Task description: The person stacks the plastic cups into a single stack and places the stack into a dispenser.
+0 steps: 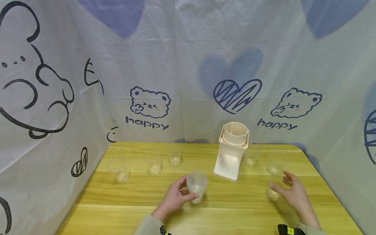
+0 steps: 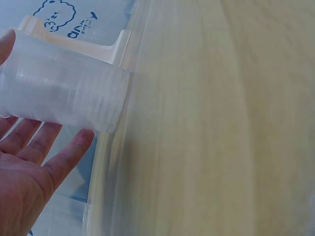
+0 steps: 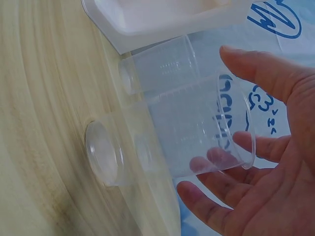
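Note:
Near the middle of the table, my left hand (image 1: pixel 175 197) holds a stack of clear plastic cups (image 1: pixel 196 183), thumb on one side and fingers on the other. Several nested rims or ridges show on the stack (image 2: pixel 64 83) in the left wrist view, its lower end close to the wooden surface. At the right, my right hand (image 1: pixel 296 193) is spread around a single clear cup (image 1: pixel 272 194) standing upright on the table. The right wrist view shows the thumb (image 3: pixel 261 71) apart from this cup (image 3: pixel 192 132), with fingertips right behind its upper wall.
A cream-white holder (image 1: pixel 229 164) with a round tube (image 1: pixel 236 133) on top stands at the back. Clear cups stand to its left (image 1: pixel 154 168) and right (image 1: pixel 249 161), another cup (image 1: pixel 274 168) behind my right hand. A printed cloth (image 1: pixel 185 81) hangs behind the table.

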The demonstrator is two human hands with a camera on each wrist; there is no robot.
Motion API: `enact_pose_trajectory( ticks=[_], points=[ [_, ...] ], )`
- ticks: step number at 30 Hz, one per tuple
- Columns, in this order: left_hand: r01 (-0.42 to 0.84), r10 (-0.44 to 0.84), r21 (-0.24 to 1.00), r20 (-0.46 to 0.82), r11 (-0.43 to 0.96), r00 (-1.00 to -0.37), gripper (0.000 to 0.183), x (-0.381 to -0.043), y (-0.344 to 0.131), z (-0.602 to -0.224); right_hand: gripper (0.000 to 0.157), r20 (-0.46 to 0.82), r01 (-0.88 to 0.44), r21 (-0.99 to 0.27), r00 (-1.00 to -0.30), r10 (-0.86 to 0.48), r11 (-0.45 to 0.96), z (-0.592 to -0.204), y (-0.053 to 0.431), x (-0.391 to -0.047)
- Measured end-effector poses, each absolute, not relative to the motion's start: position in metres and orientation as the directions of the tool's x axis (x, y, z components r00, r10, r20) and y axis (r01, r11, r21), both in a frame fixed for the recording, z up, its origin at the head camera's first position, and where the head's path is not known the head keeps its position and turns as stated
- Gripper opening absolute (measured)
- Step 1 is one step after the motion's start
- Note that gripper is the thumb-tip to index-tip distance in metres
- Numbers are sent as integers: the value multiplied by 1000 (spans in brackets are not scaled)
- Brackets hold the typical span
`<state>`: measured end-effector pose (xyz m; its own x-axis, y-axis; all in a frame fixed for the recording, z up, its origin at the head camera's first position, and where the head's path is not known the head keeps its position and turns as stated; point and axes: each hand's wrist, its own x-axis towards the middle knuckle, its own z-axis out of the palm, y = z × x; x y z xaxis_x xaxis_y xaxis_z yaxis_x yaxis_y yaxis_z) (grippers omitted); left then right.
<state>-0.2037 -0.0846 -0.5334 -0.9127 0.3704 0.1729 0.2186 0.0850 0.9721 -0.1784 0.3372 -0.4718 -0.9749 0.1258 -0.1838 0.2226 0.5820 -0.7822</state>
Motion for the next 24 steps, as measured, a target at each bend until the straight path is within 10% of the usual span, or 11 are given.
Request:
enact_pose_trajectory(
  ticks=[24],
  points=[
    [191, 371, 977, 144, 95, -918, 71, -204, -85, -532, 110, -210, 248, -838, -969, 133, 485, -482, 340, -172]
  ],
)
